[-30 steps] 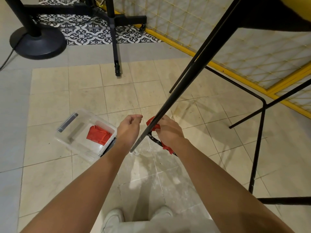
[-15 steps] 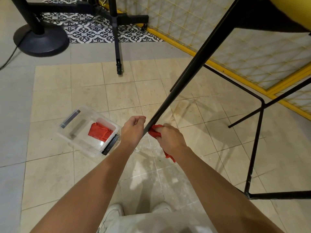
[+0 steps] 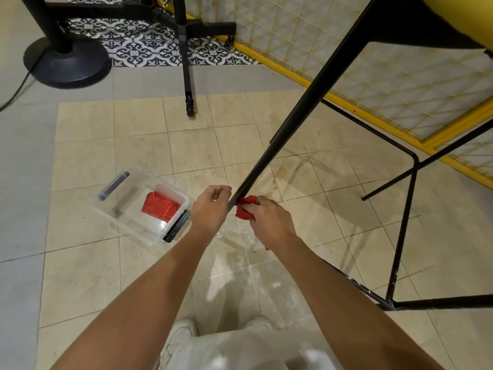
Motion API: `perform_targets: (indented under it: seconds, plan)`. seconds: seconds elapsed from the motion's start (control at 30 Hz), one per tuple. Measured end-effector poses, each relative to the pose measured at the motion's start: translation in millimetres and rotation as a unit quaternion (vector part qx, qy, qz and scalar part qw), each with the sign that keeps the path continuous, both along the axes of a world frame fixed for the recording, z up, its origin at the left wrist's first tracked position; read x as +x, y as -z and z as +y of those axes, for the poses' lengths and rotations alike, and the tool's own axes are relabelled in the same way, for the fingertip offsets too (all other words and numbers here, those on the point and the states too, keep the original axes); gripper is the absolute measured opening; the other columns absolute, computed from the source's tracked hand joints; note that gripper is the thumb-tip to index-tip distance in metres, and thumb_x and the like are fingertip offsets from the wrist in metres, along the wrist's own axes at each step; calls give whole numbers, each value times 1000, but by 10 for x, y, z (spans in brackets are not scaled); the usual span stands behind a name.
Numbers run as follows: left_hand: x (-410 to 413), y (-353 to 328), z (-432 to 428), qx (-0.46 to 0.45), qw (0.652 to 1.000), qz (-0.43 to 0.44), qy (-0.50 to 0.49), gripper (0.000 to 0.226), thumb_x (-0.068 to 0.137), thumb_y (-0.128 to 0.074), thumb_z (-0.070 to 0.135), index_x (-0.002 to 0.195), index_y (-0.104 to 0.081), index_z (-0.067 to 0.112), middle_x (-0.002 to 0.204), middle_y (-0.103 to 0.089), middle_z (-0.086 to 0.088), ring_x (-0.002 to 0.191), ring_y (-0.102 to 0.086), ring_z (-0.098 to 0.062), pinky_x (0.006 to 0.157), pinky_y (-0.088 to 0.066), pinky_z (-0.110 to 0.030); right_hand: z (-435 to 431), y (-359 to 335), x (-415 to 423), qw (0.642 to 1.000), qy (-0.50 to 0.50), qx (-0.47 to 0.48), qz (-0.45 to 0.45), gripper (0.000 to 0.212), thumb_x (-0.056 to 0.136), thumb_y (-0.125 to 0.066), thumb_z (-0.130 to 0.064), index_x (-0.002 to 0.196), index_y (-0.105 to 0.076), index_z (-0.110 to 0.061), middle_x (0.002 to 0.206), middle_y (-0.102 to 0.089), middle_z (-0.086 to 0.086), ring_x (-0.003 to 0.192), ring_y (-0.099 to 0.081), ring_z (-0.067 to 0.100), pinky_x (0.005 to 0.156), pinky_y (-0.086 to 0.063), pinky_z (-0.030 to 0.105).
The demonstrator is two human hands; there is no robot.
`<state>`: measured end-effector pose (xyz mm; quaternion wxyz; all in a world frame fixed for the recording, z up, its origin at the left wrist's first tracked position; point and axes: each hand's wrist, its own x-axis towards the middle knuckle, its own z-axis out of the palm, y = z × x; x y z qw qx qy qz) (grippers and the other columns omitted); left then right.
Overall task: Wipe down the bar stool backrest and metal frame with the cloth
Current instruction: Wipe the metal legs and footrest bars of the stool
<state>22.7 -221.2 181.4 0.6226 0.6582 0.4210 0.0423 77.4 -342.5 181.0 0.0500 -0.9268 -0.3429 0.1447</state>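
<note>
Starting big with the bar stool frame (image 3: pixel 402 236): thin black metal tube, surely stiff, likely light enough to tip, so worth steadying while rubbing. Then down 1 slanted leg (image 3: pixel 292 124), running from the yellow seat (image 3: pixel 477 12) at top right to a spot between 2 hands mid-picture. Smooth round tube, probably slippery, so best wrapped rather than pinched. Right hand (image 3: pixel 269 222) low, arm stretched forward, fingers clamped round a red cloth (image 3: pixel 244 208) pressed against the leg's lower end. Soft and limp, that cloth, easy to bunch around the tube. Left hand (image 3: pixel 210 209) just beside the leg on the other side, fingers curled; gripping or merely near, impossible to tell.
</note>
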Motion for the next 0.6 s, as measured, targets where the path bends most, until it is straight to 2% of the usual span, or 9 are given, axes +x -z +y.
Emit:
perform_targets:
  seconds: [0.13, 0.3, 0.43, 0.6]
  plan:
    - [-27, 4, 2, -1, 1000, 0, 3, 19, 95, -46, 24, 104, -63, 24, 106, -63, 6, 100, -53, -10, 84, -35, -24, 134, -12, 29, 999, 47, 14, -3, 37, 95, -50, -16, 130, -52, -25, 119, -54, 4, 103, -56, 23, 79, -49, 33]
    - [-82, 29, 19, -12, 1000, 1, -8, 22, 95, -47, 22, 109, -64, 19, 105, -61, 7, 98, -51, -7, 82, -34, -22, 92, 24, -53, 1000, 28, 9, -9, 39, 95, -50, -16, 132, -50, -27, 123, -53, 4, 105, -55, 22, 82, -49, 31]
    - [-125, 49, 22, -9, 1000, 3, -1, 23, 95, -47, 24, 110, -63, 18, 106, -62, 4, 97, -52, -9, 69, -36, -17, 41, 33, -54, 999, 31, 8, -21, 39, 95, -50, -17, 132, -50, -28, 123, -54, 2, 106, -56, 21, 82, -50, 33]
    - [-170, 61, 54, -15, 1000, 10, -4, 21, 95, -48, 25, 110, -63, 19, 104, -62, 4, 97, -53, -9, 78, -36, -21, 149, 50, -103, 997, 69, 21, -5, 37, 94, -51, -16, 131, -51, -22, 124, -53, 3, 108, -55, 21, 84, -50, 33]
